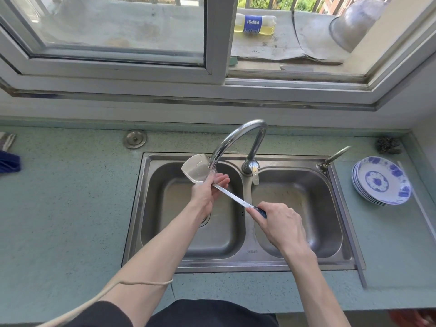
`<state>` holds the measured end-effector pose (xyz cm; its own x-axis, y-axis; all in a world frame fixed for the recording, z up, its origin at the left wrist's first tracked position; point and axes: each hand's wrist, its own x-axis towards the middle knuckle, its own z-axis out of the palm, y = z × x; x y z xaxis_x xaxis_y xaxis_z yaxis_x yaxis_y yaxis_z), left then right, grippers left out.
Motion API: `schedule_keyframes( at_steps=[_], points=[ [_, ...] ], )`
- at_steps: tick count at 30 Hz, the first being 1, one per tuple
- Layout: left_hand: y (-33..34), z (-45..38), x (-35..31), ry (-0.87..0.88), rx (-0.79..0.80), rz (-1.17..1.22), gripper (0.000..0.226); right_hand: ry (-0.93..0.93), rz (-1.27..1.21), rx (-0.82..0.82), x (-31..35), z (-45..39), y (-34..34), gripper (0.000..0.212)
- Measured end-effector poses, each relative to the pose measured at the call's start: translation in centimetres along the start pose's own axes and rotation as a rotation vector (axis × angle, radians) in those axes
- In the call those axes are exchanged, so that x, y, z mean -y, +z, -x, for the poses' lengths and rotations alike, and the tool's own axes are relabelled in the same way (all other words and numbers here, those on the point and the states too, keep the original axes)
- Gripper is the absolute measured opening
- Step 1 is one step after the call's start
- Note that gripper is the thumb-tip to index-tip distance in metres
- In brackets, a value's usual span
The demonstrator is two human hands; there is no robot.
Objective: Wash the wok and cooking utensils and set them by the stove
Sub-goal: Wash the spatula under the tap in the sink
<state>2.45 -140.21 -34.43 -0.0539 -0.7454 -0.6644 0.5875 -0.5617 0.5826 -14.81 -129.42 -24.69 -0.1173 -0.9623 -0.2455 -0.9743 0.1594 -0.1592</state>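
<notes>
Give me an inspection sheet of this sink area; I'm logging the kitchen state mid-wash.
Surface: green speckled counter, double steel sink.
Job's things: spatula under the faucet, over the left basin.
Clutter: stacked blue-patterned plates, steel scourer, blue cloth.
Hands: right hand grips the spatula handle; left hand rubs near the blade.
Cables: beige cord across left forearm.
Surroundings: window sill with Pepsi bottle, metal bowl.

bright daylight from the window (122,31); soft shadows, sharp focus; wide-angle bending at the edges
</notes>
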Motion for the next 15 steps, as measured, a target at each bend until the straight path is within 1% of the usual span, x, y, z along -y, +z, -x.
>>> schedule_keyframes(
  at_steps=[2,4,7,12,15],
  points=[
    [0.4,0.4,-0.3,-0.052,0.035,0.140,0.025,0.004,0.004,-0.005,0.1,0.1,0.1,0.052],
    [0.8,1.0,-0.3,-0.091,0.065,0.211,0.019,0.002,0.004,-0.011,0.4,0.1,0.4,0.052],
    [1.3,1.7,0.2,-0.132,0.106,0.246,0.024,0.018,-0.003,-0.016,0.9,0.3,1.0,0.053],
    [0.9,2.3,0.2,-0.135,0.140,0.161,0.038,0.031,-0.006,-0.058,1.8,0.5,1.4,0.049],
    [1.1,3.0,1.2,-0.153,0.188,0.063,0.039,0.059,0.008,-0.067,2.8,0.2,1.7,0.048]
  ],
)
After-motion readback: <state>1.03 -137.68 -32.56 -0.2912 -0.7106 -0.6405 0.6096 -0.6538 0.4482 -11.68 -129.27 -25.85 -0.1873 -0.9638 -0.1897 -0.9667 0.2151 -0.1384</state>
